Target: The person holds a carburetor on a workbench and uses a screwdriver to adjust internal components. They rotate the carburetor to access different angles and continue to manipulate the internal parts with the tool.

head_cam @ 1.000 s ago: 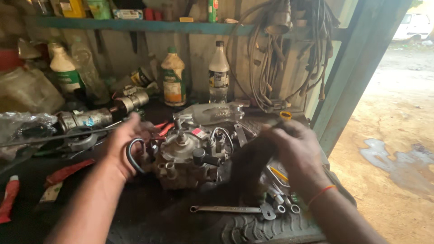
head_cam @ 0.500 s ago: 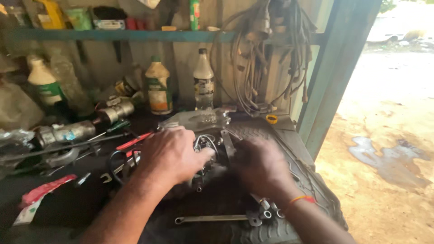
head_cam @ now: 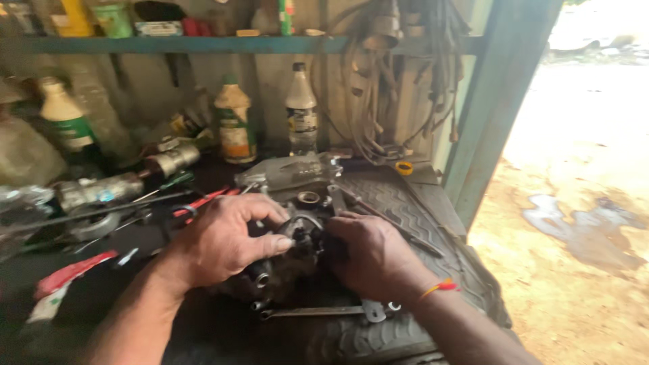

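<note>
A greasy metal pump-like engine part (head_cam: 297, 253) sits on a black rubber tyre tread (head_cam: 405, 209) on the workbench. My left hand (head_cam: 223, 240) wraps over its left side, fingers curled on it. My right hand (head_cam: 368, 253), with a red thread at the wrist, grips its right side. Both hands cover most of the part; only its top fittings show between them. A flat spanner (head_cam: 324, 311) lies on the tread just in front of the part.
A grey metal housing (head_cam: 287, 169) lies behind the part. Red-handled tools (head_cam: 203, 201), a metal cylinder (head_cam: 101, 189) and clutter crowd the left bench. Bottles (head_cam: 301, 111) stand at the back under a shelf with hanging cables (head_cam: 378, 88). A green doorpost (head_cam: 493, 108) and sandy ground lie to the right.
Both hands have closed in over the engine part, which was exposed a second ago. The view has shifted down and left.
</note>
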